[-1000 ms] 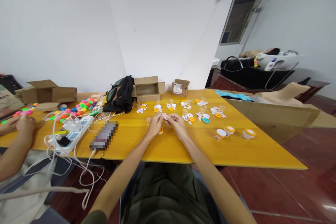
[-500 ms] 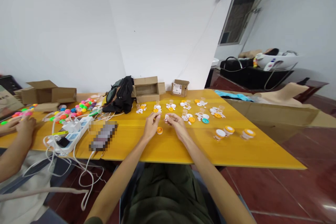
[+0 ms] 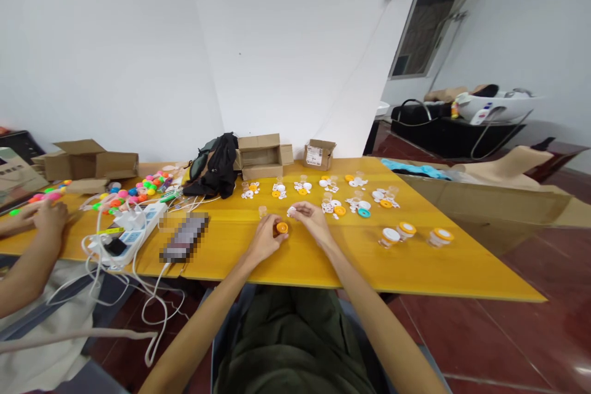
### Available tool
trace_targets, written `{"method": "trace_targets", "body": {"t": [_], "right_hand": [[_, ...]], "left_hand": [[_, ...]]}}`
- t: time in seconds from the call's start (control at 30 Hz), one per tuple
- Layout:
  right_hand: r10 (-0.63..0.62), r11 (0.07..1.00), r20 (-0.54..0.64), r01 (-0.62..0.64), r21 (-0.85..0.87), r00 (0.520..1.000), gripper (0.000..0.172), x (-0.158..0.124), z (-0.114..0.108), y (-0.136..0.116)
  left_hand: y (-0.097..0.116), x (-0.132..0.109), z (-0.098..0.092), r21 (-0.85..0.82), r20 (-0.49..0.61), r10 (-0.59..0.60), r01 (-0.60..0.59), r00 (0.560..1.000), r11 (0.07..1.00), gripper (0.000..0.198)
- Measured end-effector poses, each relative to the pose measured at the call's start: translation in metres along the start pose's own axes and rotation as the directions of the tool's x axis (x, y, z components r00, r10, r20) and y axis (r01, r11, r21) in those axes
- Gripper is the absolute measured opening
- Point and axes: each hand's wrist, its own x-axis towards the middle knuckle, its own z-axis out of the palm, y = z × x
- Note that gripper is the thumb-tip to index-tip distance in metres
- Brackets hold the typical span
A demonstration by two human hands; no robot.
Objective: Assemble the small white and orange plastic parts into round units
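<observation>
My left hand has its thumb and fingers around an orange ring-shaped lid on the yellow table. A small white piece is pinched between the fingertips of my right hand, just right of and beyond the lid. Beyond my left hand stands a small clear cup. Behind my hands lie several small groups of white pieces with orange lids, clear cups and one teal lid. Closed jars with orange and white tops stand at the right.
A phone and a power strip with loose cables lie at the left. Another person's hand is by colourful balls at the far left. Open cardboard boxes and a black bag stand along the wall.
My left hand has moved down from beside my right hand to the orange lid and closed around it. My right hand still pinches the white piece. The view has shifted slightly.
</observation>
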Motion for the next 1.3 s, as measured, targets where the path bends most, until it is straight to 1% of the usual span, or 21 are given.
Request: {"method": "trace_targets", "body": {"t": [0.2,0.37,0.47,0.63,0.9,1.3], "right_hand": [[-0.055,0.991,0.086,0.065,-0.120,0.995,0.024,-0.001,0.002,0.005],[-0.118,0.969,0.104,0.137,-0.206,0.988,0.010,-0.003,0.002,0.005],[-0.166,0.948,0.099,0.187,-0.259,0.981,0.006,-0.003,0.001,0.005],[-0.224,0.912,0.095,0.243,-0.332,0.970,0.009,-0.002,-0.001,0.007],[-0.244,0.905,0.100,0.263,-0.333,0.965,0.009,-0.003,-0.001,0.007],[-0.238,0.895,0.108,0.261,-0.362,0.965,0.013,-0.004,0.000,0.008]], "left_hand": [[-0.006,0.017,0.006,-0.080,0.035,-0.029,0.032,0.999,0.996,0.018],[-0.006,0.028,0.012,-0.133,0.063,-0.040,0.048,0.997,0.990,0.018],[-0.006,0.032,0.014,-0.138,0.068,-0.029,0.038,0.997,0.990,0.017],[-0.007,0.033,0.015,-0.164,0.080,-0.030,0.043,0.996,0.986,0.018],[-0.008,0.033,0.017,-0.216,0.107,-0.047,0.069,0.993,0.974,0.014],[-0.008,0.033,0.016,-0.196,0.100,-0.025,0.044,0.995,0.980,0.012]]}}
